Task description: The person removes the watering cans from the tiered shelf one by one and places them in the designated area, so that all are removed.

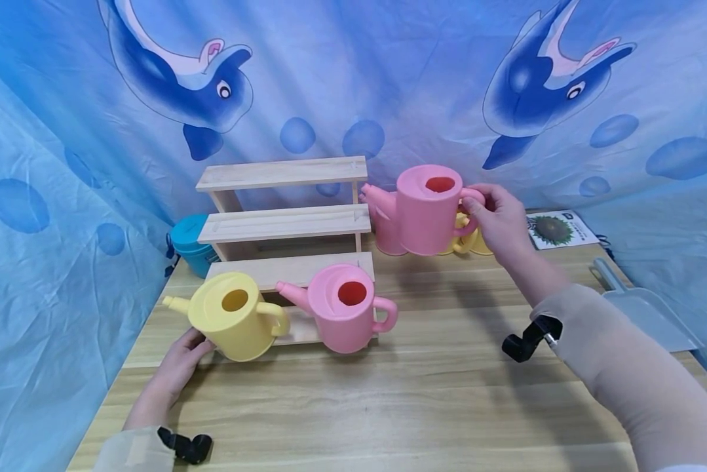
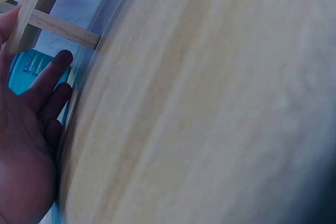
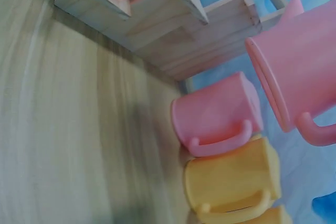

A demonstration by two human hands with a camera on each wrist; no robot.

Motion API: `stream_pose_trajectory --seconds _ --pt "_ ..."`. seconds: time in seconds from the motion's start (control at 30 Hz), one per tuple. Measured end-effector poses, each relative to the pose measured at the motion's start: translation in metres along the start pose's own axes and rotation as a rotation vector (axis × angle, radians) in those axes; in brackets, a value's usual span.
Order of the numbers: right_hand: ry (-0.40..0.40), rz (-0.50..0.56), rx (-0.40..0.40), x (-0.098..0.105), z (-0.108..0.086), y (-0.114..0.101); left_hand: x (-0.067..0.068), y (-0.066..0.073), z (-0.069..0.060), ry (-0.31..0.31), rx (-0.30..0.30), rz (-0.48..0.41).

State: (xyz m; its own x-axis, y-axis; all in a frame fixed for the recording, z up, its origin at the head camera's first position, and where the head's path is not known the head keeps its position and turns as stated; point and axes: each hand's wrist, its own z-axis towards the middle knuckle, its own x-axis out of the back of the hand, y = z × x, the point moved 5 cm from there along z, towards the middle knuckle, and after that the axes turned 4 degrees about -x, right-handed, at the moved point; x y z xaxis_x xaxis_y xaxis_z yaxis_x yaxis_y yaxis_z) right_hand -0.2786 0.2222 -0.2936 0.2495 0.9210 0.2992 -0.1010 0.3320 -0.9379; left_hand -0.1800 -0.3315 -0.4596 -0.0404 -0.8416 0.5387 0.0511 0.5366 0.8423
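My right hand point(image 1: 502, 221) grips the handle of a pink watering can point(image 1: 425, 219), held up off the table at the right of a stepped wooden shelf point(image 1: 288, 224). Its spout points left toward the shelf. A yellow watering can point(image 1: 229, 331) and another pink watering can point(image 1: 343, 328) stand side by side on the lowest step, spouts to the left. Beside the yellow can's base, my left hand point(image 1: 179, 364) is at the shelf's left end. In the left wrist view its fingers point(image 2: 48, 80) are extended and the thumb reaches the shelf's edge.
Behind the held can, a pink can point(image 3: 215, 111) and yellow cans point(image 3: 231, 174) stand in a row on the table. A teal container point(image 1: 191, 239) sits left of the shelf. Farther right lie a sunflower packet point(image 1: 559, 229) and a grey dustpan point(image 1: 648, 314).
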Motion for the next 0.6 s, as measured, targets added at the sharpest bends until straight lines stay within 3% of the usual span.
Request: stream_pose_trajectory --seconds 0.3,0.6 --pt "0.083 -0.109 -0.094 -0.005 -0.011 0.045 0.0 0.0 0.0 -0.011 0.015 -0.013" --pt "0.114 -0.013 -0.131 -0.02 -0.023 0.08 0.0 0.0 0.0 -0.013 0.027 -0.014"
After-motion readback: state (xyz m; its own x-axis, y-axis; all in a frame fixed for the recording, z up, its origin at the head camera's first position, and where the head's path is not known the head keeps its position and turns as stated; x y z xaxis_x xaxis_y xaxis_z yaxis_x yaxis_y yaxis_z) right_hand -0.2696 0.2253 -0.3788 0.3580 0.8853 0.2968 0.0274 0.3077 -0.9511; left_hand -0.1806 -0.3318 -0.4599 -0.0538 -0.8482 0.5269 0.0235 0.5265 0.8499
